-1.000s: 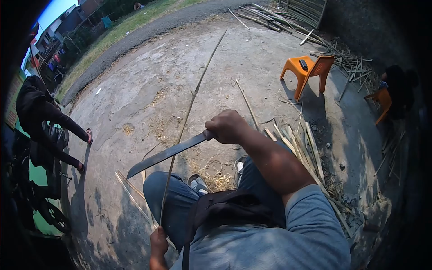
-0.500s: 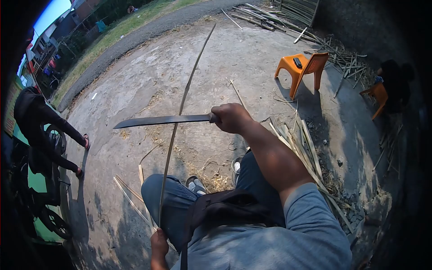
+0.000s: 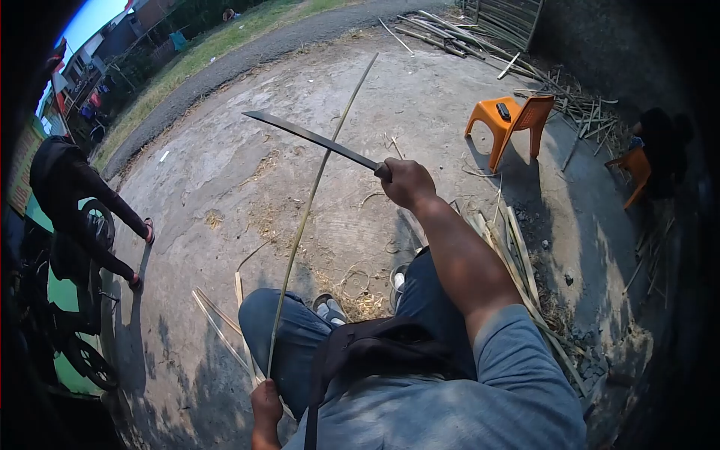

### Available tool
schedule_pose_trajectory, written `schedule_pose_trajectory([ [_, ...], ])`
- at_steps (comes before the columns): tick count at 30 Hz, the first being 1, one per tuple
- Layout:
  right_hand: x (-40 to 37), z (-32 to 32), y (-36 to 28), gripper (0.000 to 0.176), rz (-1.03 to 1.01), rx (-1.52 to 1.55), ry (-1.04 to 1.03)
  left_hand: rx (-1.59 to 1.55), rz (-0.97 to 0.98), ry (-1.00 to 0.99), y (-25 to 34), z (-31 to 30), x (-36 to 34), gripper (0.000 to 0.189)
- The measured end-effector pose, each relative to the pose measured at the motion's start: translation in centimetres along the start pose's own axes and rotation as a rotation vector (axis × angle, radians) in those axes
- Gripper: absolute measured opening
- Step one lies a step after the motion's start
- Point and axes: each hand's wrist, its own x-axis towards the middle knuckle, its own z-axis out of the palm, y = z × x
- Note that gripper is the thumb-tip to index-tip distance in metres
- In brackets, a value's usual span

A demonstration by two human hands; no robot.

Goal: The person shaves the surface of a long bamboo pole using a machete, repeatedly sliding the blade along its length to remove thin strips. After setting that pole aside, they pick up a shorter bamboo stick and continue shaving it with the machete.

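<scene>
Slipping along the long stick [image 3: 302, 225], the knife [image 3: 315, 141] could run toward the left knee [image 3: 259, 319], I judge, if the blade snags and then jumps free or the stick rolls under it. Fingers curled tight, the right hand [image 3: 410, 184] is wrapped around the knife's handle, while the left hand [image 3: 267, 403] is closed on the stick's near end. Passing over the left leg, the stick points out above the concrete [image 3: 217, 157], crossed by the blade, though whether they touch I cannot tell.

Left-edge banner [image 3: 22, 176] (lettering blurred); no text readable
</scene>
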Motion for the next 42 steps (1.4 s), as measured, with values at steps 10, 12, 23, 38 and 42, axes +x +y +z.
schedule_pose_trajectory([
  [10,-1.6,0.7,-2.7,0.009,-0.345,-0.155,-0.151,0.159,-0.004,0.122,0.4,0.8,-0.7,0.080],
  [12,-0.5,0.7,-1.6,0.012,-0.064,0.000,-0.128,0.172,-0.003,0.149,1.0,1.1,-0.5,0.080],
  [23,-2.1,0.9,-2.3,0.009,-0.390,-0.036,-0.159,-0.025,0.024,0.010,-2.0,0.5,0.4,0.076],
  [38,-0.7,-1.0,-1.3,0.017,0.018,-0.082,-0.093,0.019,0.058,-0.036,0.2,-1.0,0.7,0.074],
  [42,-1.5,-0.6,-1.7,0.012,-0.262,-0.074,-0.163,-0.034,0.041,-0.059,-0.5,-0.7,0.8,0.075],
])
